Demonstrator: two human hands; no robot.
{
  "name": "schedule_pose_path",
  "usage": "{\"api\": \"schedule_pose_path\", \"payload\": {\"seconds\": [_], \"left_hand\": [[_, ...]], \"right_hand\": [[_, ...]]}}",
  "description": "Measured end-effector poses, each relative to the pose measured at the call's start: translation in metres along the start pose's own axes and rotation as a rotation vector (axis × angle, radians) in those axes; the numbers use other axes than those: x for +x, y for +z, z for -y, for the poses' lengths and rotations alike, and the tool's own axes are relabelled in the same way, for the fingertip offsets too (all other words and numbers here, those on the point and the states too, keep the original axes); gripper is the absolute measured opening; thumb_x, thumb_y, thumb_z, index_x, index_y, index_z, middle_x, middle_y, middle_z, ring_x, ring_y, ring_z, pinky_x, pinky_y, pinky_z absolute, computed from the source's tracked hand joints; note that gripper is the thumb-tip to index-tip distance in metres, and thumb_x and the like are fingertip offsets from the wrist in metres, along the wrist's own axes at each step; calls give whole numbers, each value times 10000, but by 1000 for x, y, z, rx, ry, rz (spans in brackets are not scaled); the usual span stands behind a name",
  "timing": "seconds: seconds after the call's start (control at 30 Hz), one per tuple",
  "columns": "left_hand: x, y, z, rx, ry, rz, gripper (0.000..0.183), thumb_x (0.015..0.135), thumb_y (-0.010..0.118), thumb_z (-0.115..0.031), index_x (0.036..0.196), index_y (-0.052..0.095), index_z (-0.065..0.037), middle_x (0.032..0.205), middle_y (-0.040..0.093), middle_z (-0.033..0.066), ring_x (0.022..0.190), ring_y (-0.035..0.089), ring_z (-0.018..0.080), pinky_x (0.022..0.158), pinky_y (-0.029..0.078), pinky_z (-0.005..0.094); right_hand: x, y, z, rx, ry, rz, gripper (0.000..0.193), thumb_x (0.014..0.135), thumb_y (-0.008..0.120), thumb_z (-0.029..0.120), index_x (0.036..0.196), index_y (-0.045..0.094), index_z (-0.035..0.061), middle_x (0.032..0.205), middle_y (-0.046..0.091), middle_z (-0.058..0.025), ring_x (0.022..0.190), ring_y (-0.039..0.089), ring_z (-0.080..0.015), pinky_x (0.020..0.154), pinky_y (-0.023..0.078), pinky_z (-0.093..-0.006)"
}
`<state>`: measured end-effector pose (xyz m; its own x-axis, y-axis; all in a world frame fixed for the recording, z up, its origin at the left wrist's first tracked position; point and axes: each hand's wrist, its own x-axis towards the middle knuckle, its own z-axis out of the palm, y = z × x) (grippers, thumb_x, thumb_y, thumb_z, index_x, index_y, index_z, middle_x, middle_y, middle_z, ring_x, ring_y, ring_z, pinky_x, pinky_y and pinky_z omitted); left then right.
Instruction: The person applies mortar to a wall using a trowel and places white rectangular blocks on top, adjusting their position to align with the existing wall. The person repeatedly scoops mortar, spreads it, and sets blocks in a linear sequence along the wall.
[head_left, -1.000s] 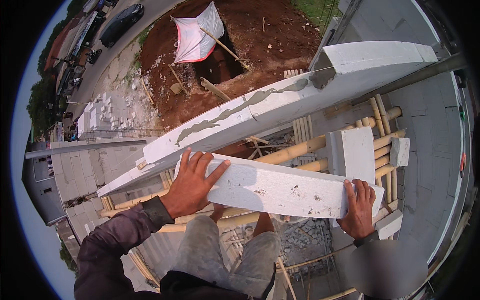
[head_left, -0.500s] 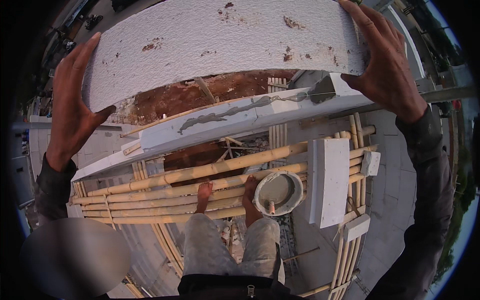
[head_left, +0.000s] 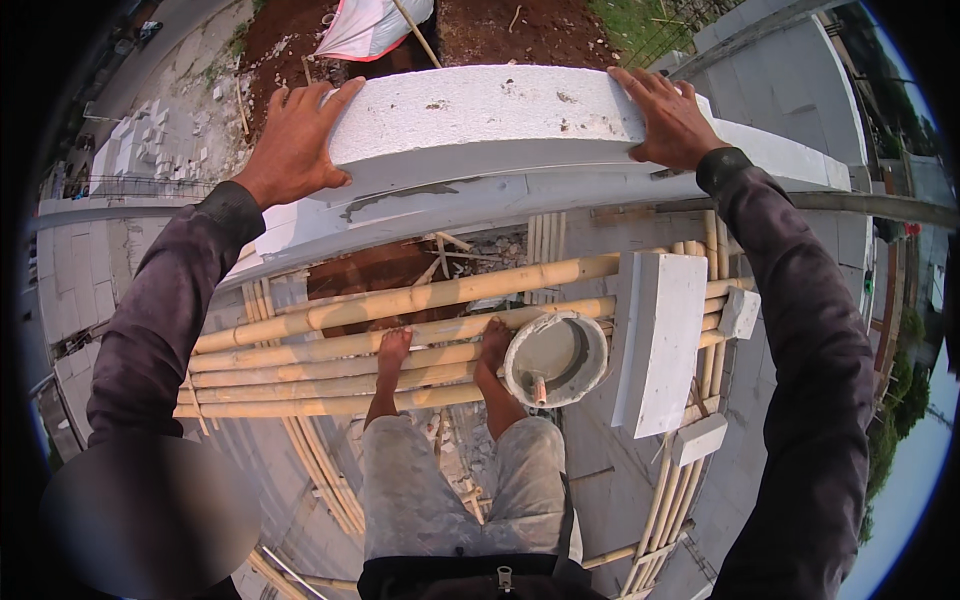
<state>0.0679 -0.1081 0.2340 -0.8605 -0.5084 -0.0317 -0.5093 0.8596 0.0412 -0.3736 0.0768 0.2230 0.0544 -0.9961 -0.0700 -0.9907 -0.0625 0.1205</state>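
Between my two hands is a long white lightweight concrete block (head_left: 490, 108), its rough top speckled with brown marks. My left hand (head_left: 303, 143) grips its left end and my right hand (head_left: 668, 120) its right end, thumbs on the near side. The block lies lengthwise over a pale block wall (head_left: 470, 212); I cannot tell whether it touches the wall. A strip of grey mortar (head_left: 400, 197) shows on the wall's top along the block's near side; the rest is hidden under the block.
My bare feet stand on a bamboo pole platform (head_left: 330, 352). Beside my right foot is a mortar bucket (head_left: 598, 375) with a tool handle (head_left: 540, 390) in it. More white blocks (head_left: 672, 345) rest at the right. Past the wall are red soil and a pale sheet (head_left: 370, 28).
Both hands have lowered the block away from me, onto or just above the wall's mortared top. Its near side now shows, and ground beyond the wall has come into view.
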Motion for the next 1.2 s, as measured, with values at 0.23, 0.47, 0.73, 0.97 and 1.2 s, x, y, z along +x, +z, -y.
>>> {"api": "schedule_pose_path", "payload": {"seconds": [0.23, 0.47, 0.73, 0.97, 1.2], "left_hand": [[-6, 49, -23, -37, -35, 56, 1158, 586, 898, -257, 1550, 268, -137, 1402, 426, 229, 1331, 394, 401, 1158, 207, 570], [-8, 64, -32, -8, -58, 66, 1156, 591, 899, -266, 1549, 267, -130, 1394, 437, 242, 1332, 398, 400, 1155, 214, 566], [-6, 77, -31, 10, -57, 29, 1156, 584, 902, -271, 1554, 282, -162, 1413, 444, 242, 1331, 406, 403, 1144, 236, 538], [-3, 79, -38, -9, -44, 11, 1152, 571, 902, -280, 1547, 302, -153, 1402, 454, 244, 1312, 413, 414, 1133, 251, 525], [1, 77, -43, -32, -32, 7, 1145, 573, 904, -289, 1543, 309, -151, 1398, 454, 246, 1304, 416, 422, 1133, 251, 520]], "right_hand": [[-11, 53, 3, -48, -18, -31, 1114, 580, 871, 183, 1527, 285, 231, 1414, 467, -124, 1334, 469, -332, 1117, 328, -619], [-11, 69, -5, -58, -56, -28, 1115, 583, 880, 185, 1528, 291, 246, 1413, 477, -123, 1331, 472, -331, 1107, 337, -632], [-13, 84, -12, -74, -93, -74, 1137, 615, 900, 200, 1549, 252, 235, 1500, 415, -144, 1375, 425, -350, 1159, 276, -585], [-7, 76, -21, 470, -322, -82, 918, 698, 806, 161, 1483, 337, 88, 1446, 429, -188, 1365, 401, -352, 1148, 283, -502], [-9, 68, -18, 556, -316, -61, 817, 741, 761, 149, 1454, 380, 37, 1408, 448, -198, 1357, 387, -349, 1141, 279, -469]]}}
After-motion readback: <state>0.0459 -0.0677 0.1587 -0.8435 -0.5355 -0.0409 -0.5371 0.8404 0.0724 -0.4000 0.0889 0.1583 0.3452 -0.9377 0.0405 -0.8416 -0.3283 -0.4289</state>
